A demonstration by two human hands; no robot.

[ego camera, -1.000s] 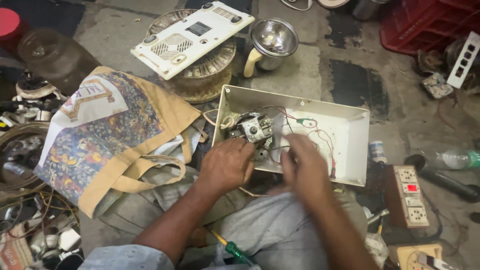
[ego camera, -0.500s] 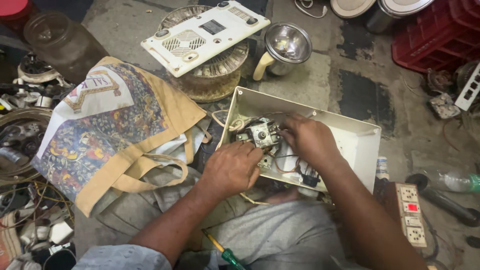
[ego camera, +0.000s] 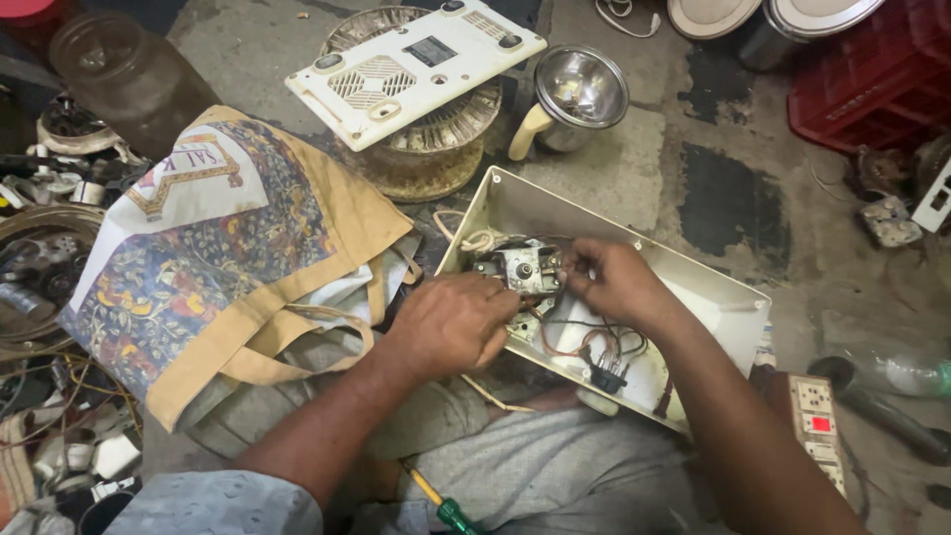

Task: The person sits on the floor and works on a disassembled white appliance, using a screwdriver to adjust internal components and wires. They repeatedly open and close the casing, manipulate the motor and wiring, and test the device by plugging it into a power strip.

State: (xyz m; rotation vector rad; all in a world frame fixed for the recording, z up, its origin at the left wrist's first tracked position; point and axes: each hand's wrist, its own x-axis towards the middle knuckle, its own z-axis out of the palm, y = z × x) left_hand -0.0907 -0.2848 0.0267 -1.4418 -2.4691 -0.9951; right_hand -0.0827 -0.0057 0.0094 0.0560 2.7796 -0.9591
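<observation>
I see both hands in open casing. Left hand grip closed on casing edge. Right hand grip pinched on switch unit, wires below.

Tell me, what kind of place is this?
Probably a repair workshop floor: an opened appliance casing with bare wires, a screwdriver, and piles of spare electrical parts.

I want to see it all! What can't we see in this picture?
Head view:
- Left hand covers the casing edge; whether its grip is shut on something can't be told.
- Right hand hides its fingertips behind the metal part.
- Screwdriver: tip hidden under the arm.
- Red crate: cut off by the frame edge.
</observation>
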